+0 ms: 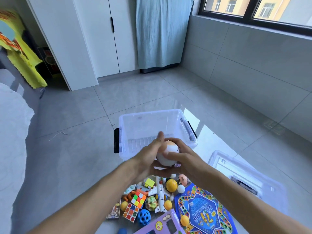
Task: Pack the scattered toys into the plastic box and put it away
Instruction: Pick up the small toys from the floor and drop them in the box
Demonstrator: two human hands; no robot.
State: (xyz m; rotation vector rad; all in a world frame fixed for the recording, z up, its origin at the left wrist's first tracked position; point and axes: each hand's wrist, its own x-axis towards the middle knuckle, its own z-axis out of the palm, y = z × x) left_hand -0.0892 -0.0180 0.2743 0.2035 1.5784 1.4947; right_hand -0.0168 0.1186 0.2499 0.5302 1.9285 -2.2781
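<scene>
Both hands hold a white egg-shaped toy point(168, 153) with an orange top, just above the near rim of the clear plastic box point(135, 118). My left hand point(152, 159) cups it from the left and below, index finger pointing up. My right hand point(183, 157) grips it from the right, thumb across its front. The box stands open on the floor, and I see nothing inside it. Scattered toys lie below my wrists: two puzzle cubes point(138, 199), a white toy plane point(160, 194), a yellow ball point(171, 185), a blue holed ball point(144, 216) and a blue board game point(202, 210).
The box's clear lid point(244, 173) lies on the floor to the right. A purple toy box point(162, 224) sits at the bottom edge. White cabinets point(104, 38) and a blue curtain point(160, 31) stand at the back, a tiled wall at right, a white bed point(11, 132) at left.
</scene>
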